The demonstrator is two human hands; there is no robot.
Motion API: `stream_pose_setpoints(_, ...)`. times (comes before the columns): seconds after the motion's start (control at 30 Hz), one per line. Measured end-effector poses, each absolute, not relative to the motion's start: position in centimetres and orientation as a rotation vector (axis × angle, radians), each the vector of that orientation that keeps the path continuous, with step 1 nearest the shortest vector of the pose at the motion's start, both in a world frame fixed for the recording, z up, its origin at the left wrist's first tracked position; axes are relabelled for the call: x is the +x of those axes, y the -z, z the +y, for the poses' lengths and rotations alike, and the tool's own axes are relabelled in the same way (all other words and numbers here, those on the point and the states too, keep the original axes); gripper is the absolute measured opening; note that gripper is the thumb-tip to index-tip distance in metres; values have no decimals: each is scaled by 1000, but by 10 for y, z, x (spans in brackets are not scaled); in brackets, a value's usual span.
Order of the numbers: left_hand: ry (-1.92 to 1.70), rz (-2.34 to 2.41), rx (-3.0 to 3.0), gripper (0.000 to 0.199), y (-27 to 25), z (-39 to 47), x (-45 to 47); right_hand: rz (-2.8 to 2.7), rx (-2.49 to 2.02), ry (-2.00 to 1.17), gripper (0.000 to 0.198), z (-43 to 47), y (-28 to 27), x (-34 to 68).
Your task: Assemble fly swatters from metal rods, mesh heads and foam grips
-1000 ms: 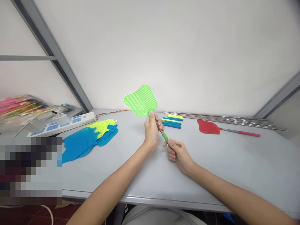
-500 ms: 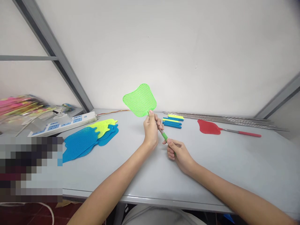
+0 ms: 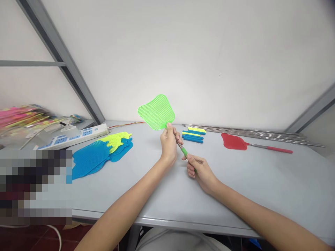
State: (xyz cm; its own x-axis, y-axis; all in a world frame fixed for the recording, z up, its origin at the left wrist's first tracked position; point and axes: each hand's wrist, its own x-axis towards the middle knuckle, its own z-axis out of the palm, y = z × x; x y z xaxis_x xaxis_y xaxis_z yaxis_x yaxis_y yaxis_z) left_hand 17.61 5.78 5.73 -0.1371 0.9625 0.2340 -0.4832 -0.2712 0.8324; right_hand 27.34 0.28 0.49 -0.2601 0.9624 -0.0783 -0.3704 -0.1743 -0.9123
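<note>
A green fly swatter (image 3: 157, 112) is held up over the table, its mesh head tilted to the upper left. My left hand (image 3: 169, 142) is closed around the neck just below the head, thumb pressed along it. A short length of metal rod shows between my two hands. My right hand (image 3: 198, 167) is wrapped around the green handle (image 3: 184, 152), lower and to the right. Behind my hands lie several blue and yellow handles (image 3: 193, 135) in a small group.
Blue swatter heads (image 3: 91, 157) and yellow ones (image 3: 119, 141) are piled at left, near a white power strip (image 3: 75, 137). A red fly swatter (image 3: 234, 142) lies at right. Long metal rods (image 3: 243, 132) run along the wall. The table's front edge (image 3: 167, 222) is close to me.
Both hands keep the same grip on the green fly swatter. The whole view has shifted very slightly; nothing else visibly differs.
</note>
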Motion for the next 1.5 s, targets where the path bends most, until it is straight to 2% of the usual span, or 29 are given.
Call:
stream_pose_setpoints(0.27,-1636,768,933,38,-55,59,175,-976,-867,-1659,27,2,-6,273)
stream_pose_setpoints(0.67,-1585,588,876,41,-52,56,178,-929,-806,-1711,25,3,-3,276)
stream_pose_setpoints(1.5,-1525,690,946,41,-51,58,178,-859,-818,-1762,25,5,-4,278)
